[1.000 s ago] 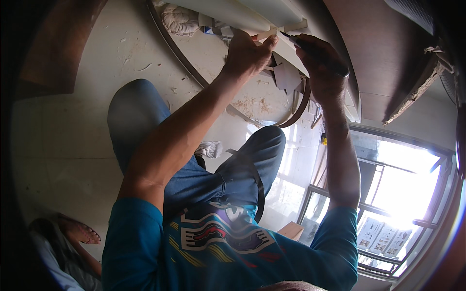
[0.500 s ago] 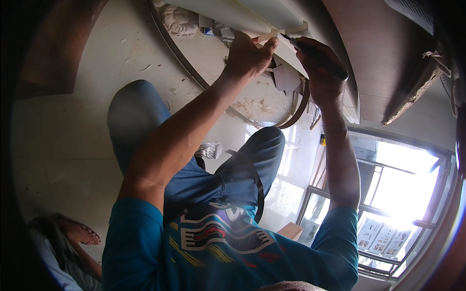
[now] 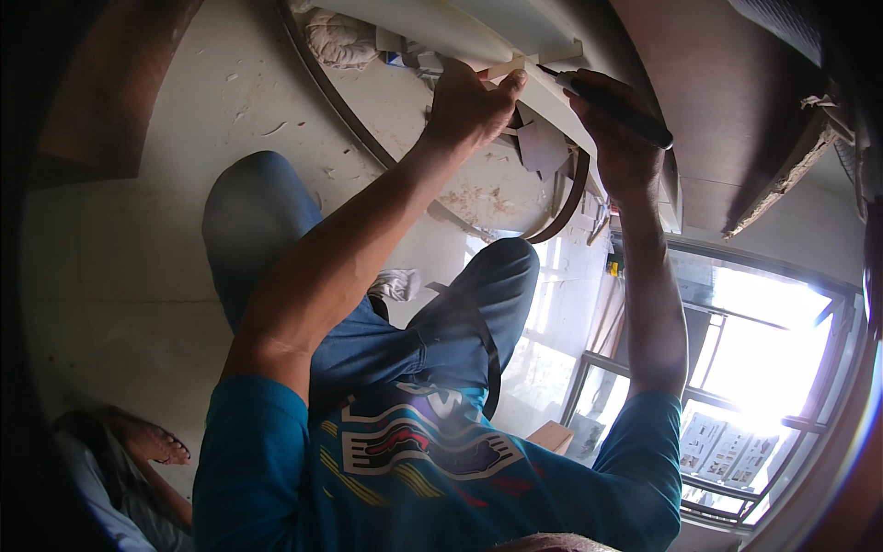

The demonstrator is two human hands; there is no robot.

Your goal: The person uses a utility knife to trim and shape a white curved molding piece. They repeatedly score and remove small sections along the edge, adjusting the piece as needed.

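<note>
My left hand (image 3: 469, 97) presses a small pale wooden strip (image 3: 544, 55) against the edge of a long white panel (image 3: 432, 23), thumb and fingers pinching it. Just right of it, my right hand (image 3: 624, 147) is closed around a black pen (image 3: 618, 110). The pen's tip touches the panel edge beside the strip. Both forearms reach up from my teal shirt over my blue-jeaned knees.
A curved dark wooden strip (image 3: 342, 115) lies on the pale floor with a crumpled rag (image 3: 336, 39) and paper scraps (image 3: 541, 147). Brown boards (image 3: 727, 101) stand at the upper right. A bright window (image 3: 745, 368) fills the lower right. Another person's bare foot (image 3: 152, 443) is at lower left.
Almost nothing: both hands stay at the panel edge, and the pen has tilted only slightly in my right hand.
</note>
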